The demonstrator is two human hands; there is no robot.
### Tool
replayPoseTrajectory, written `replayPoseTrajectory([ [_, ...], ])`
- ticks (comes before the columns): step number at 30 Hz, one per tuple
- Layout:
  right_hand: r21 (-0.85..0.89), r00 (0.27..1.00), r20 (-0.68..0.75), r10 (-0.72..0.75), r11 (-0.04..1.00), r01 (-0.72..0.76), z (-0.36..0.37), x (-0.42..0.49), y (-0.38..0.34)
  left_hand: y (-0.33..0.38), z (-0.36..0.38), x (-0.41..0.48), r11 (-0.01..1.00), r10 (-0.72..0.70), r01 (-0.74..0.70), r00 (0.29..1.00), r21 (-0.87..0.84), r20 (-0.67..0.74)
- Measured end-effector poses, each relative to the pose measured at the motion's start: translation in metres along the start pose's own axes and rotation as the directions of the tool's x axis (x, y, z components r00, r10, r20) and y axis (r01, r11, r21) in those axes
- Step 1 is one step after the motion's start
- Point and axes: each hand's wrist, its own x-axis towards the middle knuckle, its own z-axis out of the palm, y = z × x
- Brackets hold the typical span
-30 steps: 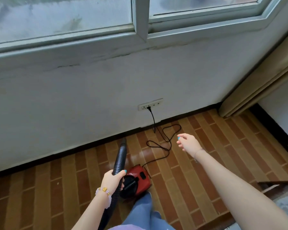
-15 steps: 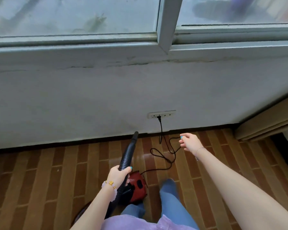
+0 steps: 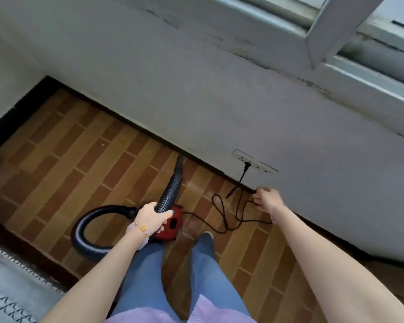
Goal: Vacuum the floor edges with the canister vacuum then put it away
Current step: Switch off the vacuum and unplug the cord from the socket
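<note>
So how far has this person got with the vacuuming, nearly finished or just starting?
Mid-job, it seems. How much edge is already cleaned cannot be told. In hand: the left hand grips the black hose, its nozzle aimed at the floor by the dark baseboard. The right hand hovers near the cord. Left: more edges perhaps, then unplugging from the outlet and stowing the red canister.

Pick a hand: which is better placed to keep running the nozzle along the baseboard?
Left. The left hand already grips the black hose, whose nozzle points at the wall edge. The right hand hangs empty above the loose power cord, away from the hose.
</note>
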Motion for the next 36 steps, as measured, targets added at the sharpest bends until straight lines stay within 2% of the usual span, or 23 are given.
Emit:
replayPoseTrajectory([
  [5, -0.018, 0.994, 0.082, 0.071, 0.997, -0.070, 0.002, 0.047, -0.007, 0.009, 0.020, 0.012, 0.999, -0.021, 0.023, 0.998, 0.032, -0.058],
  [12, 0.047, 0.989, 0.068, 0.135, 0.989, -0.138, 0.015, 0.121, -0.016, 0.010, 0.044, 0.037, 1.000, -0.015, 0.017, 0.992, 0.016, -0.122],
  [17, 0.058, 0.985, 0.067, 0.159, 0.985, -0.163, 0.026, 0.166, -0.008, 0.003, 0.069, 0.047, 0.999, 0.002, 0.002, 0.994, 0.039, -0.107],
  [21, 0.150, 0.982, 0.084, 0.170, 0.972, -0.181, 0.037, 0.181, -0.001, -0.013, 0.084, 0.046, 0.994, 0.014, -0.006, 0.997, 0.111, -0.070],
  [24, 0.260, 0.971, 0.183, 0.156, 0.944, -0.201, 0.044, 0.193, 0.004, -0.033, 0.092, 0.043, 0.983, -0.053, 0.060, 0.998, 0.172, -0.043],
  [27, 0.283, 0.973, 0.118, 0.197, 0.933, -0.223, 0.050, 0.207, 0.007, -0.047, 0.095, 0.039, 0.975, -0.100, 0.107, 0.994, 0.193, -0.043],
  [29, 0.316, 0.966, 0.143, 0.216, 0.915, -0.252, 0.054, 0.213, 0.008, -0.051, 0.095, 0.038, 0.974, -0.115, 0.122, 0.992, 0.192, -0.045],
  [33, 0.299, 0.972, 0.039, 0.232, 0.926, -0.233, 0.058, 0.221, 0.011, -0.050, 0.093, 0.040, 0.977, -0.108, 0.117, 0.992, 0.179, -0.057],
  [36, 0.282, 0.971, 0.018, 0.237, 0.931, -0.232, 0.060, 0.223, 0.011, -0.046, 0.093, 0.042, 0.981, -0.085, 0.093, 0.995, 0.169, -0.051],
])
